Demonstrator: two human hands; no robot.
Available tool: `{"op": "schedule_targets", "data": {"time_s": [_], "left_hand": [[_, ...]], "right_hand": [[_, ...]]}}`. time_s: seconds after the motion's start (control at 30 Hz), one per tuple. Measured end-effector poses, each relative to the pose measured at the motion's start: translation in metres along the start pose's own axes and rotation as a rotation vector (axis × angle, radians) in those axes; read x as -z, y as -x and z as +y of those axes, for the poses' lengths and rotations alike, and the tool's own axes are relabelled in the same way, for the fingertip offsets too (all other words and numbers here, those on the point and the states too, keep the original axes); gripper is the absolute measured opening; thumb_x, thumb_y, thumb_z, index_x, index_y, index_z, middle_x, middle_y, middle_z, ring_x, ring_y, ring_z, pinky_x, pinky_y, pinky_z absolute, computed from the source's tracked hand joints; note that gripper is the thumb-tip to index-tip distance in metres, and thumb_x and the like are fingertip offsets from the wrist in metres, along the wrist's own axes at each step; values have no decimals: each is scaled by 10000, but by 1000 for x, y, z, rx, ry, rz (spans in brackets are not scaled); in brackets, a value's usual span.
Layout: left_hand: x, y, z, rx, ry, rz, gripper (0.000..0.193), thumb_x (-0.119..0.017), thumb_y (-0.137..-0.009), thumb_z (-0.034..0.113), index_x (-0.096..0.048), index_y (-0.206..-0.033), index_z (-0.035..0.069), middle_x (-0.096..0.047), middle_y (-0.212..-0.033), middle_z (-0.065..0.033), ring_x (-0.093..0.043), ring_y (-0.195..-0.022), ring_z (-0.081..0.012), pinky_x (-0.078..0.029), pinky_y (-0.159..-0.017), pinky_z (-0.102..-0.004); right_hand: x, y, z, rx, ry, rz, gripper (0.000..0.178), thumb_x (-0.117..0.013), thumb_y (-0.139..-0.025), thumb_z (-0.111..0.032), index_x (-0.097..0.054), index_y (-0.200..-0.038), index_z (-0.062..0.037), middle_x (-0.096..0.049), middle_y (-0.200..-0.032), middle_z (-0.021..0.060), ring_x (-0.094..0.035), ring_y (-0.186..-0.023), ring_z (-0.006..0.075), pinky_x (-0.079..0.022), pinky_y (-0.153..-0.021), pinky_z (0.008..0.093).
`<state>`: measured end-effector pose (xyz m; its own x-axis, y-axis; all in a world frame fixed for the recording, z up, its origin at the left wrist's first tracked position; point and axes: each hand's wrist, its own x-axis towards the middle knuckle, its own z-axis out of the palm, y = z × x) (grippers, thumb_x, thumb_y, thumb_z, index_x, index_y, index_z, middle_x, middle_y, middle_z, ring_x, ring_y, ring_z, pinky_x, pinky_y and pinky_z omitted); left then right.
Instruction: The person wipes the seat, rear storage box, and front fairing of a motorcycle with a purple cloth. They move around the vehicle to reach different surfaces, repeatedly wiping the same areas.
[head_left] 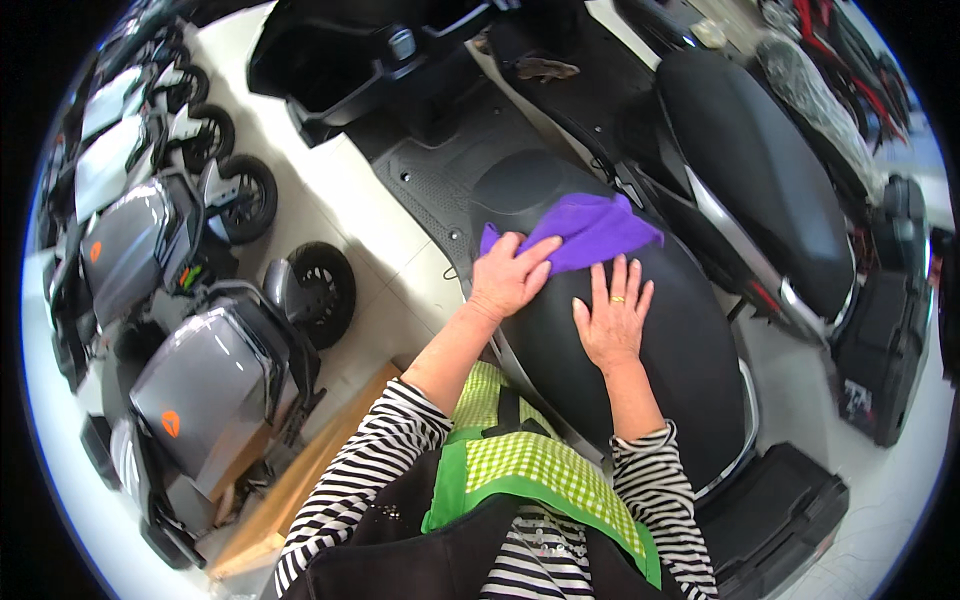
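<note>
A purple cloth (600, 232) lies bunched across the front part of a black scooter seat (660, 370). My left hand (508, 278) is closed on the cloth's left end, at the seat's left front edge. Flat on the seat, my right hand (612, 318) has its fingers spread, with the fingertips close to the cloth's lower edge. A ring shows on one of its fingers. Ahead of the seat is the scooter's dark textured footboard (430, 185).
Close on the right stands another scooter with a long black seat (760, 170). Black rear boxes (775, 520) sit behind the seats. Grey scooters (205, 385) line the left side, past a strip of pale tiled floor (375, 255). A wooden board (270, 510) is at lower left.
</note>
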<state>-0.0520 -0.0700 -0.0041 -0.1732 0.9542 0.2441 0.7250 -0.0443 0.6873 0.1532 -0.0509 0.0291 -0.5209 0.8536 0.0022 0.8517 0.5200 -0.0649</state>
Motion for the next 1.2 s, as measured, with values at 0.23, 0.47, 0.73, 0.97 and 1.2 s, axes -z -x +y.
{"op": "schedule_targets", "data": {"time_s": [0.23, 0.47, 0.73, 0.97, 1.2], "left_hand": [[-10, -19, -48, 272, -12, 135, 328, -476, -976, 344, -645, -1221, 206, -615, -974, -157, -623, -878, -388, -515, -782, -494], [26, -111, -41, 227, 344, -25, 358, -458, -1009, 205, -604, -1258, -6, -668, -1184, -159, -626, -1071, -235, -449, -970, -325], [-32, -114, 84, -537, -229, -659, 432, -587, -921, 334, -503, -1333, 234, -571, -900, -89, -648, -826, -291, -554, -658, -421], [-47, -129, 67, -489, -304, -631, 358, -554, -938, 380, -552, -1253, 211, -613, -923, -105, -677, -790, -307, -556, -641, -446], [-57, -141, 71, -419, -403, -648, 335, -451, -986, 393, -566, -1220, 183, -656, -1035, -145, -674, -868, -366, -546, -733, -492]], "right_hand": [[8, 0, 3, -55, -167, -42, 669, -595, -896, -410, -367, -1479, -174, -276, -1537, 184, -231, -1418, 430, -166, -1122, 653], [7, 5, 3, -93, -219, -11, 622, -561, -917, -451, -395, -1465, -210, -289, -1545, 135, -224, -1439, 371, -152, -1148, 619], [11, 0, -4, -224, -222, -165, 545, -594, -891, -461, -510, -1375, -225, -450, -1444, 116, -356, -1374, 342, -182, -1156, 578], [19, 43, -35, -481, -273, 184, 538, -697, -838, -279, -531, -1332, -146, -478, -1412, 109, -385, -1365, 312, -287, -1116, 521], [22, 265, -58, -1648, -481, 1158, 454, -550, -939, -130, -475, -1383, -68, -535, -1352, 135, -507, -1245, 260, -357, -1080, 412]]}}
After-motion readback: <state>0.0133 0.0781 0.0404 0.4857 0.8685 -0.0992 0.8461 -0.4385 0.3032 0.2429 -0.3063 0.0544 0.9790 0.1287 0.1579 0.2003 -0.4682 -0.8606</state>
